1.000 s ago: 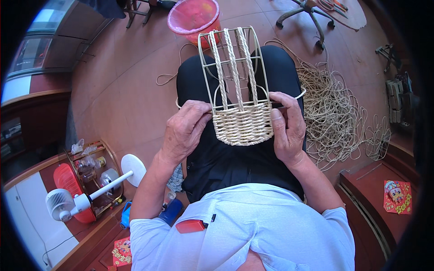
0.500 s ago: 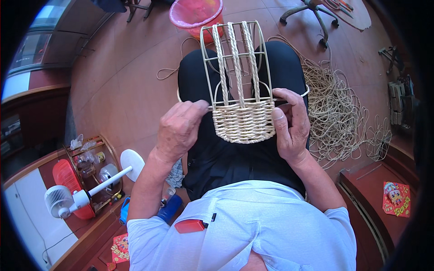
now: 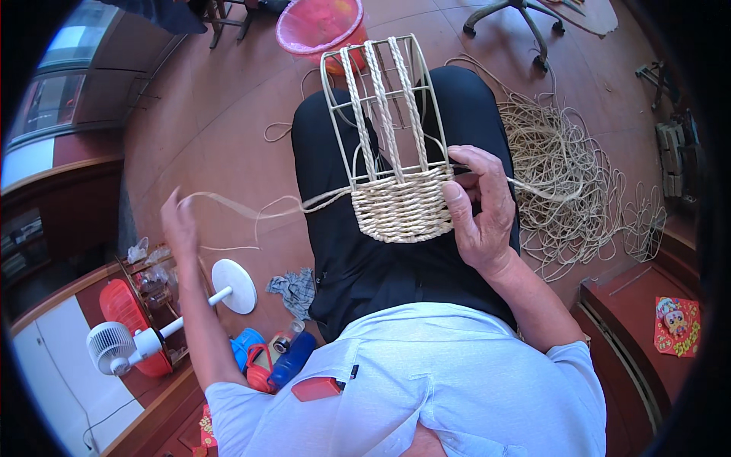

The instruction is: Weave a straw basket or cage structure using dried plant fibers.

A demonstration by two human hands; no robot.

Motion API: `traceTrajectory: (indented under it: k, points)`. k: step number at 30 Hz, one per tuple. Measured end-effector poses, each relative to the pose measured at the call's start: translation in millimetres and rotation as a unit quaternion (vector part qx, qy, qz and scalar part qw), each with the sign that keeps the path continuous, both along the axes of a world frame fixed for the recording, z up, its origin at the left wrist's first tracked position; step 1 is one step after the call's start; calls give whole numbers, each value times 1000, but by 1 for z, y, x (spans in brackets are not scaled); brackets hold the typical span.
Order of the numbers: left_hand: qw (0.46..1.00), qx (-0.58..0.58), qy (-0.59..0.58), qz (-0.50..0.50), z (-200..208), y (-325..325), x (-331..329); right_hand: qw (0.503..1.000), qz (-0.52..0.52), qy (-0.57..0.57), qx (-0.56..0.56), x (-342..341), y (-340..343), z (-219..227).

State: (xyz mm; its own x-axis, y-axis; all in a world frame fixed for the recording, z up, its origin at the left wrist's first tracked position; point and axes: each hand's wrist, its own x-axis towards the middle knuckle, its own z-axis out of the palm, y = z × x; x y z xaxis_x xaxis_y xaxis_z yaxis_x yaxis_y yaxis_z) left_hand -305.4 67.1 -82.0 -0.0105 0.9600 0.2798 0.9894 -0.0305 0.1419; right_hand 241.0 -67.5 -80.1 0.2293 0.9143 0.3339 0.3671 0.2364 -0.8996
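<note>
A half-woven basket (image 3: pixel 402 207) rests across my lap. Its lower part is dense pale cord weave, and above it rises an open wire frame (image 3: pixel 332 114) with three twisted cord uprights. My right hand (image 3: pixel 487 209) grips the basket's right side, thumb on the near face and fingers reaching behind. Out to the left, my left hand (image 3: pixel 180 228) is smeared by motion, closed on a pale weaving cord (image 3: pixel 251 209) that runs slack from the basket's left edge. Another cord length (image 3: pixel 544 192) trails out past my right hand.
On the right lies a big tangled heap of cord (image 3: pixel 560 152). A pink-lined bucket (image 3: pixel 320 30) stands beyond my knees, near a wheeled chair base (image 3: pixel 525 23). At left are a white fan (image 3: pixel 137 346), a blue bottle (image 3: pixel 293 358) and a grey cloth (image 3: pixel 293 291).
My left hand has swung from the basket's left edge far out to the left, drawing the cord out. The basket has shifted slightly left and tilted, with my right hand still on it.
</note>
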Motion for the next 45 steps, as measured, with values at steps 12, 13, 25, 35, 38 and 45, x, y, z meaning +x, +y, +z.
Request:
traceTrajectory:
  k: [12, 13, 25, 35, 38, 45]
  points:
    - [883, -186, -316, -294, 52, -52, 272, 1000, 18, -11, -15, -2, -2, 2]
    - [888, -198, -314, -271, 59, -51, 273, 1000, 17, -11, -16, -2, -2, 1]
    - [929, -177, -305, -110, 18, -22, 119, 1000, -19, -15, -1, -7, 0, 4]
    - [995, 63, 69, 19, 0, 29, -39, 1000, -16, 4, -7, -8, 2, 1]
    - [953, -117, -230, -159, 58, -4, 177, 1000, -28, 1, -7, -4, -3, -1]
    - [879, -210, -293, -311, 56, -45, 272, 1000, -23, 11, 0, -8, 0, -1]
